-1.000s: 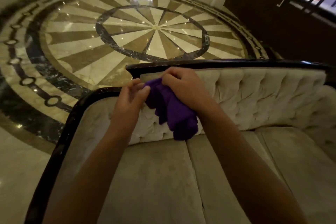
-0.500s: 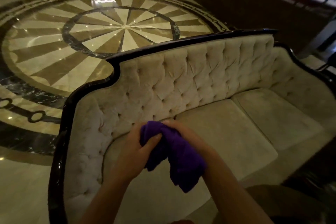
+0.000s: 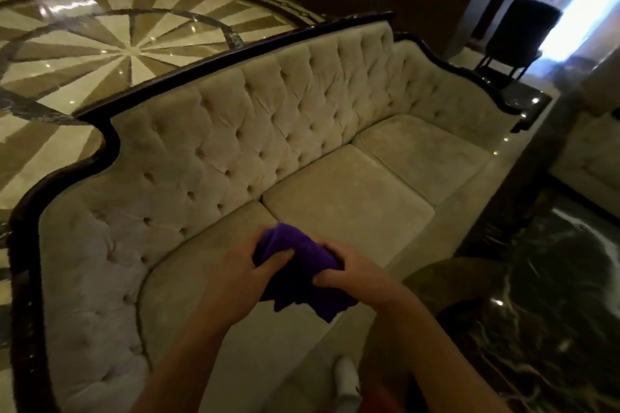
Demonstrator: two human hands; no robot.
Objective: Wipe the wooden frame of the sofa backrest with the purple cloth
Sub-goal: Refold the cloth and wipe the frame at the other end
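Observation:
Both hands hold the bunched purple cloth (image 3: 298, 275) in the air over the front of the sofa's left seat cushion. My left hand (image 3: 241, 275) grips its left side, thumb pressed into the fabric. My right hand (image 3: 352, 275) grips its right side with curled fingers. The dark wooden frame (image 3: 235, 52) runs along the top of the cream tufted backrest (image 3: 268, 117) and curves down the left arm. Both hands are well in front of that frame, apart from it.
The sofa's seat cushions (image 3: 345, 204) stretch to the right. Behind the backrest lies a polished patterned marble floor (image 3: 100, 43). A dark chair (image 3: 516, 37) stands at the far right end. A dark glossy marble surface (image 3: 553, 295) lies at the right. A white shoe (image 3: 347, 379) shows below.
My hands with the cloth have come away from the top of the backrest and down toward the seat front. The view has swung right, showing the whole sofa.

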